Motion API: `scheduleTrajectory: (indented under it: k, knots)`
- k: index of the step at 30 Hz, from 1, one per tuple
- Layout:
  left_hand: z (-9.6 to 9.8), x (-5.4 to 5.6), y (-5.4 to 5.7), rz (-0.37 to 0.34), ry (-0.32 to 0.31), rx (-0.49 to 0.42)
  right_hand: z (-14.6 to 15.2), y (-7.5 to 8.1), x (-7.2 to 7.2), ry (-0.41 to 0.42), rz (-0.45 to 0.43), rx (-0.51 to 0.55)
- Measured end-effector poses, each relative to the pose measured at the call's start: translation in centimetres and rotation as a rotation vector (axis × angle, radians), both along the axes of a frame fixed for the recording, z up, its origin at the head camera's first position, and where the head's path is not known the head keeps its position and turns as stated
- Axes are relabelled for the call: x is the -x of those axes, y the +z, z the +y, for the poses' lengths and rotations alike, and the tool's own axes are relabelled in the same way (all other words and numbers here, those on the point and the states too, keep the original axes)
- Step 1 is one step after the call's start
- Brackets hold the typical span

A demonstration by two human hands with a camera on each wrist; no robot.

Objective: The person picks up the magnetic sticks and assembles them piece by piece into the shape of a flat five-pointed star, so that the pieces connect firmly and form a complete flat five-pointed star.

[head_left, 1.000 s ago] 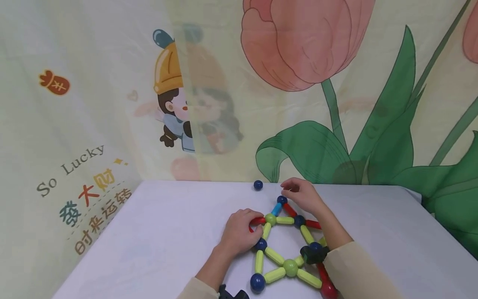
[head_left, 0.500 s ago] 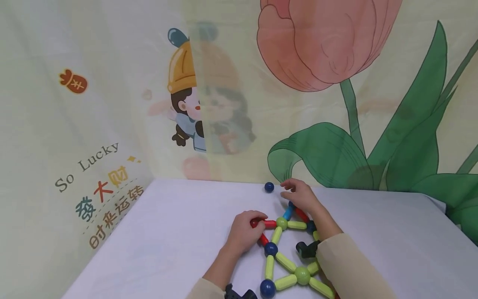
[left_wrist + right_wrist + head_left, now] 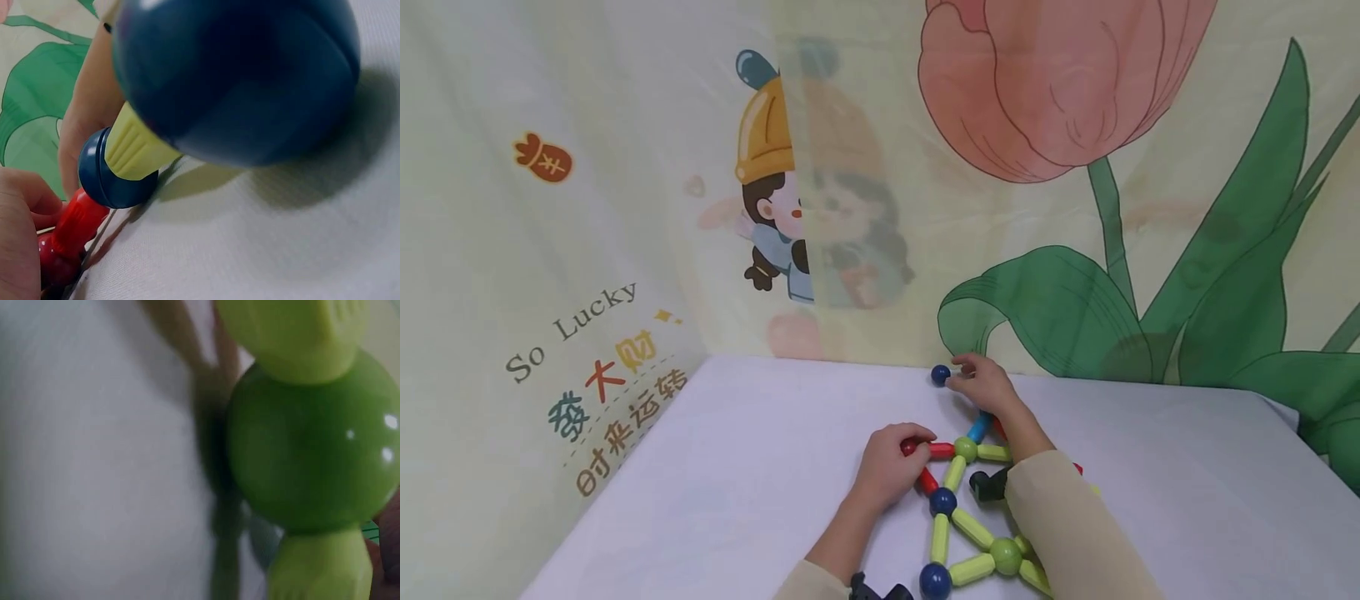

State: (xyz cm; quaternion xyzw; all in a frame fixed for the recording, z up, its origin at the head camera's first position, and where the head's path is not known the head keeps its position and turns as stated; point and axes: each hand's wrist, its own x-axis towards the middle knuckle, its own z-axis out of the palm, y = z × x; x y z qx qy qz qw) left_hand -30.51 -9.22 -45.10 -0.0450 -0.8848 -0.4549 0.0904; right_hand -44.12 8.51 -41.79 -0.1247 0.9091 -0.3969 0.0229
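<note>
In the head view my left hand (image 3: 887, 467) holds a red ball (image 3: 910, 447) at the left corner of a frame of magnetic rods and balls. Red rods (image 3: 80, 220) join that ball to the frame, as the left wrist view also shows. My right hand (image 3: 988, 390) reaches over the far end, thumb and index finger apart beside a loose dark blue ball (image 3: 940, 375). Its fingertips are at the ball's right side; contact is hard to tell. A green ball (image 3: 966, 449) and a blue rod (image 3: 980, 427) lie under the right wrist.
Nearer the front, the frame has a dark blue ball (image 3: 936, 581), a light green ball (image 3: 1006, 556) and yellow-green rods (image 3: 972, 570). My right sleeve (image 3: 1075, 525) hides its right part. A white cloth (image 3: 737, 467) covers the table, and a printed curtain (image 3: 865, 342) hangs behind.
My right hand has moved from above the frame's far tip leftward to the loose blue ball. My left hand stays at the red ball. The view has shifted slightly.
</note>
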Motion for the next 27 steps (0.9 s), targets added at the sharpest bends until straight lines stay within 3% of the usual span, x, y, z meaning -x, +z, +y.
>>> scheduleTrajectory:
  k: [12,19,27]
  knots:
    - [0.1,0.1,-0.1,-0.008,-0.005,0.026,-1.0,0.5,0.6,-0.02,0.01,-0.075]
    - [0.1,0.1,0.1,-0.025,0.004,0.01,-1.4,0.5,0.8,-0.047,0.013,-0.174]
    - [0.2,0.1,0.0,-0.03,0.015,0.011,-1.3,0.2,0.5,-0.045,0.034,-0.177]
